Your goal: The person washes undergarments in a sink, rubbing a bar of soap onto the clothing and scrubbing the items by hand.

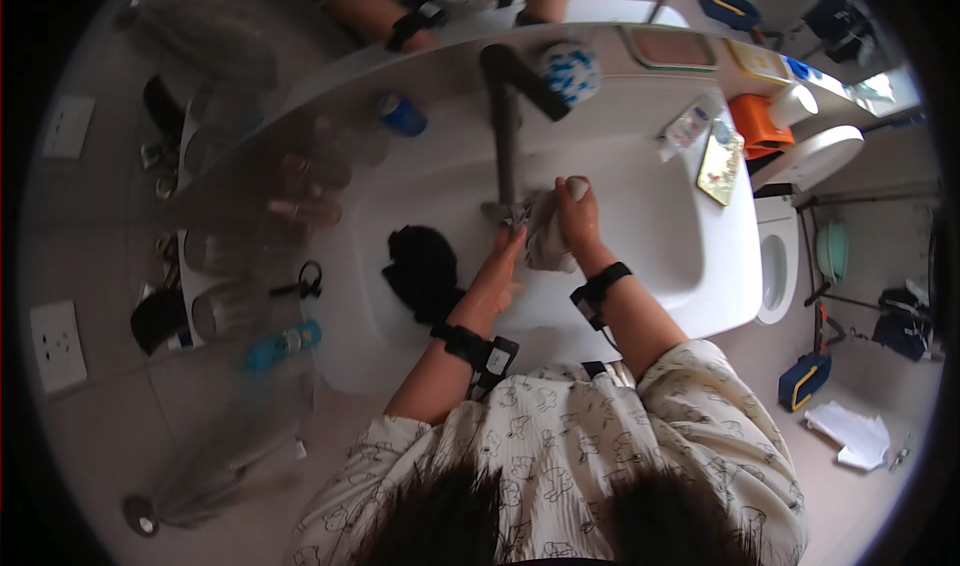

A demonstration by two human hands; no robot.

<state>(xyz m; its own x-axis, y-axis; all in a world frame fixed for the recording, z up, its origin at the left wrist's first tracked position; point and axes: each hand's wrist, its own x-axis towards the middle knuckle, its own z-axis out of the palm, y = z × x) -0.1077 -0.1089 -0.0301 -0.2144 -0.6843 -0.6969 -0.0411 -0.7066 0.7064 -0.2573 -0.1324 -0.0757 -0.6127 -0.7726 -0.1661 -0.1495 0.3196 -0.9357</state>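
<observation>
Over the white sink [640, 256], my right hand [578, 224] is closed around a crumpled, light grey piece of cloth [545, 241]. Its thumb points away from me. My left hand [500, 264] grips the same cloth from the left, its fingers partly hidden by the fabric. The cloth is bunched right below the dark tap [508, 156], close to its upright column. A black bundle of fabric [423, 269] lies in the left part of the basin, beside my left hand and touching neither hand. Whether water is running I cannot tell.
A blue can [402, 115] and a blue-and-white round container [570, 72] stand behind the basin. On the right rim lie a gold packet [720, 164] and a clear packet [687, 126]. An orange box [758, 126] stands beyond, near the toilet [776, 256]. A turquoise bottle [283, 346] is at left.
</observation>
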